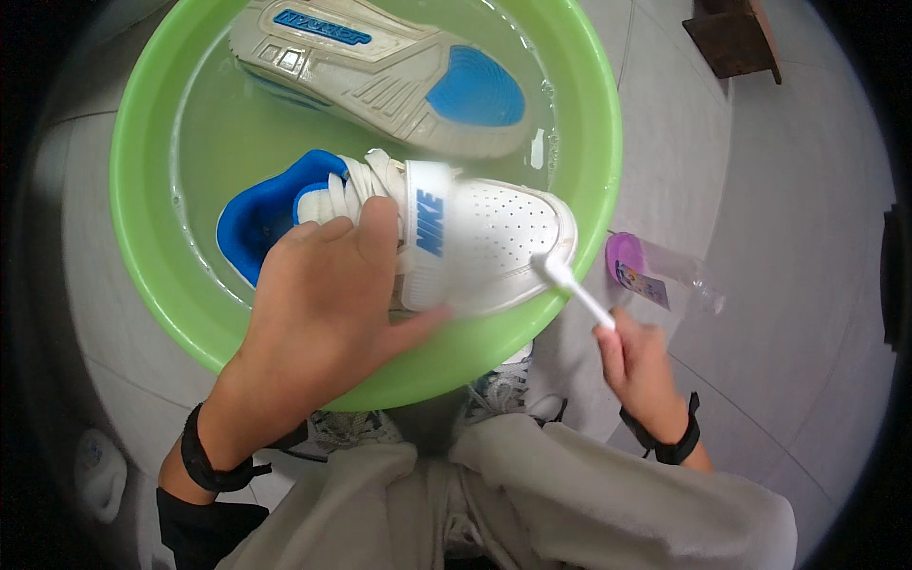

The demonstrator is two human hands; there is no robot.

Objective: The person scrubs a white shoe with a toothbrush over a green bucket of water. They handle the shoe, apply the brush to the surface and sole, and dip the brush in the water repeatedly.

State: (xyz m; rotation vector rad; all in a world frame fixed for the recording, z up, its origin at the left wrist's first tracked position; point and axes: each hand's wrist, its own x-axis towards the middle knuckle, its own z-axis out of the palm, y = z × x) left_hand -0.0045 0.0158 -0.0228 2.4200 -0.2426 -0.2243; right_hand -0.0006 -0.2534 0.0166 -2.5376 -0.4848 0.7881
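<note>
A white Nike sneaker (506,221) with a blue lining lies upper side up across the near part of a green plastic basin (135,214) of cloudy water. My left hand (320,292) grips the sneaker's near side by the laces and strap, its thumb extended toward the toe. In my right hand (641,363), outside the basin's right rim, is the handle of a white brush (584,296); the blurred brush head touches the edge of the toe. Beyond, a second sneaker (385,85) lies in the water with its white and blue sole up.
On the grey tiled floor right of the basin lies a clear plastic bottle (677,271) with a purple end. A brown wooden object (737,43) stands at the upper right, a white bottle (100,474) at the lower left. My knees and shoes are close below the basin.
</note>
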